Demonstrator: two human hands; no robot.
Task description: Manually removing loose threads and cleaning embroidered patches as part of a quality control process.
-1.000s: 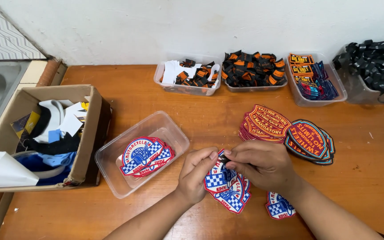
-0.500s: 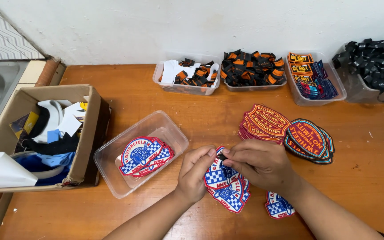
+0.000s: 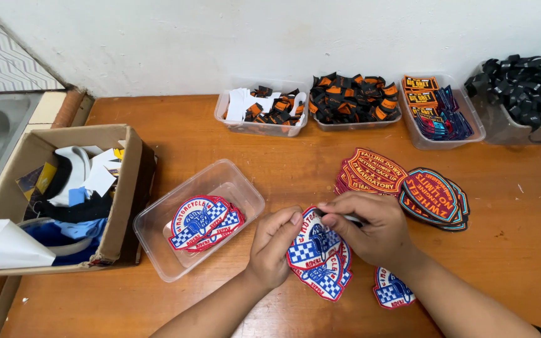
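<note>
While both of your hands meet over the small heap of blue, white and red chequered patches (image 3: 319,261) near the front of the wooden counter (image 3: 220,147), you look to be at the picking-up step: separating the top patch from the ones under it. Your left hand (image 3: 275,247) pinches that patch's upper left edge between thumb and fingertips, so its grip is closed on the patch. Your right hand (image 3: 370,228) curls over the upper right edge, fingers bent down onto it; it appears to grasp the same patch, and a thin light object shows just under the fingers, too hidden to name.

To your left stands a clear plastic tub (image 3: 233,181), holding a few matching chequered patches (image 3: 205,222). One more of the same kind lies alone (image 3: 392,289) beside your right forearm. Behind your right hand sit a stack of red and orange patches (image 3: 370,169) and a stack of dark oval patches (image 3: 436,200), touching each other.

My judgement is that the next move calls for lifting the top patch cleanly, without dragging its neighbours, and keeping it flat.

A cardboard box (image 3: 126,188) of mixed fabric sits at the far left, and trays of small labels (image 3: 352,100) line the wall.
</note>
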